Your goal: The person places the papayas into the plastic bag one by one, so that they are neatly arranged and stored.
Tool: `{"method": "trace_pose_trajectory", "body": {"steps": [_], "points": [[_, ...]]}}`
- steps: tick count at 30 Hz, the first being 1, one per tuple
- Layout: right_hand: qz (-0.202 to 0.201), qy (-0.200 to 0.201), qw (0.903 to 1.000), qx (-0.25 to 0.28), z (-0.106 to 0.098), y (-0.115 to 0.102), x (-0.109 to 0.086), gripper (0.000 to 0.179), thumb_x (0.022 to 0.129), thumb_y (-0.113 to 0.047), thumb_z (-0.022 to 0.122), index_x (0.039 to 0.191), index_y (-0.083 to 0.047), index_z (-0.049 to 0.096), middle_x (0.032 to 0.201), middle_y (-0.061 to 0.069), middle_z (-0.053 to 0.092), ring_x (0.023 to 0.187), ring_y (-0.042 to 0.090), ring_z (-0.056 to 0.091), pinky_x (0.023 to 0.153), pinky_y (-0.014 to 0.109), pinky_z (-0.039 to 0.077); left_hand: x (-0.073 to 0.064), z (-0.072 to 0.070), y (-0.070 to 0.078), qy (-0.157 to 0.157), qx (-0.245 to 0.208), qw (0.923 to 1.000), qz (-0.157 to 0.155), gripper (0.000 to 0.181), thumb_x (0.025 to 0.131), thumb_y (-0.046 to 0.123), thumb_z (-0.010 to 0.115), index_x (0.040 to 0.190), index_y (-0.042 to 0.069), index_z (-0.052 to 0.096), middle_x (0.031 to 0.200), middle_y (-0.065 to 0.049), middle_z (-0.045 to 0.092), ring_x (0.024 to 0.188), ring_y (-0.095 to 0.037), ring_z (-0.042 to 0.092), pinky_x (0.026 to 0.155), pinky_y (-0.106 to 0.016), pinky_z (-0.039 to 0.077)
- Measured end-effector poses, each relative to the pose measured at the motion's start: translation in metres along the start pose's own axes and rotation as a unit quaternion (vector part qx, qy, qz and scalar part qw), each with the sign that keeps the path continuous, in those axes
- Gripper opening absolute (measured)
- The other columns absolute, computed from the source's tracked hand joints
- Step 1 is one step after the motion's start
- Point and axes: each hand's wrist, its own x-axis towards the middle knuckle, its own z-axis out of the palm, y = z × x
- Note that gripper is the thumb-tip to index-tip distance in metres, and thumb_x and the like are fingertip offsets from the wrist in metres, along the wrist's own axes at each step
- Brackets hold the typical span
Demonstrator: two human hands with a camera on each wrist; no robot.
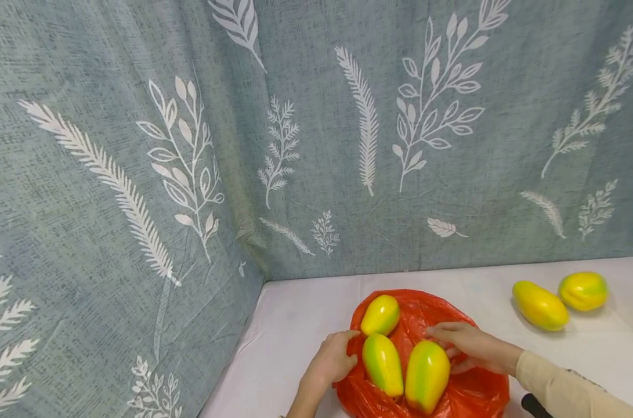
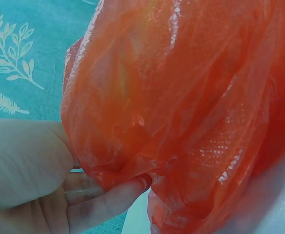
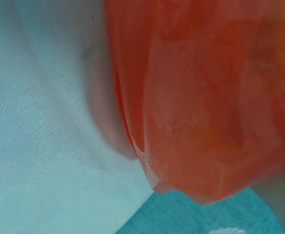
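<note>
A red plastic bag (image 1: 415, 319) stands wide open on the white table, its film wrinkled and shiny. Inside lie three glossy yellow-green fruits shaped like mangoes or papayas: a small upper one (image 1: 380, 315), a lower left one (image 1: 383, 366) and a lower right one (image 1: 427, 377). My left hand (image 1: 333, 359) grips the bag's left side with curled fingers; the left wrist view shows a fingertip tucked against the red film (image 2: 171, 122). Over the bag's right side, my right hand (image 1: 475, 348) reaches in with spread fingers beside the lower right fruit. Red film (image 3: 205, 107) hides most of that hand in the right wrist view.
Two more yellow fruits, one long (image 1: 541, 306) and one rounder (image 1: 583, 291), lie on the white tabletop (image 1: 295, 313) to the right. Another is cut off at the right edge. A patterned grey-green curtain (image 1: 316, 145) hangs behind and at the left.
</note>
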Motion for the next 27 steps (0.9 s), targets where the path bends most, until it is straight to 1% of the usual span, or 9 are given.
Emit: {"method": "trace_pose_trajectory", "body": {"steps": [5,12,18,22,27], "points": [[0.004,-0.006,1.0,-0.002,0.0001,0.0006,-0.0007,0.059,0.091,-0.044,0.06,0.129,0.001,0.055,0.111,0.012,0.061,0.09,0.027,0.06,0.076,0.046,0.055,0.0006,0.0004,-0.0007,-0.003,-0.006,1.0,-0.006,0.041,0.083,-0.003,0.066,0.123,0.0,0.06,0.117,-0.014,0.062,0.089,-0.023,0.057,0.077,-0.045,0.055],[0.006,-0.021,0.9998,0.004,0.0022,-0.0003,-0.0019,0.06,0.093,-0.043,0.056,0.132,0.003,0.051,0.114,0.015,0.058,0.091,0.028,0.06,0.077,0.047,0.055,0.0011,0.0006,-0.0005,0.002,0.001,1.0,0.003,0.04,0.083,-0.004,0.067,0.123,0.0,0.06,0.116,-0.015,0.062,0.091,-0.024,0.058,0.08,-0.047,0.053],[0.011,-0.035,0.9993,0.002,0.0028,0.0009,-0.0037,0.055,0.095,-0.041,0.054,0.131,0.001,0.053,0.118,0.017,0.056,0.093,0.03,0.059,0.077,0.049,0.054,0.0011,0.0002,0.0,-0.001,0.0,1.0,0.003,0.04,0.083,-0.004,0.067,0.123,0.0,0.06,0.116,-0.015,0.062,0.09,-0.024,0.057,0.08,-0.047,0.053],[0.01,-0.051,0.9987,-0.001,0.0007,0.0018,-0.0065,0.056,0.096,-0.04,0.052,0.132,0.003,0.051,0.118,0.018,0.057,0.094,0.031,0.059,0.078,0.049,0.054,0.0011,0.0006,0.0001,0.003,0.009,0.9999,0.01,0.04,0.083,-0.004,0.067,0.122,-0.001,0.06,0.116,-0.015,0.062,0.092,-0.024,0.058,0.083,-0.047,0.052],[0.02,-0.055,0.9983,-0.005,-0.0033,0.0035,-0.0097,0.055,0.097,-0.037,0.052,0.13,0.006,0.049,0.114,0.017,0.058,0.093,0.031,0.059,0.078,0.049,0.054,0.0012,0.0012,-0.0004,0.005,0.015,0.9998,0.012,0.04,0.083,-0.003,0.067,0.122,0.0,0.061,0.116,-0.014,0.062,0.094,-0.024,0.058,0.084,-0.047,0.052]]}}
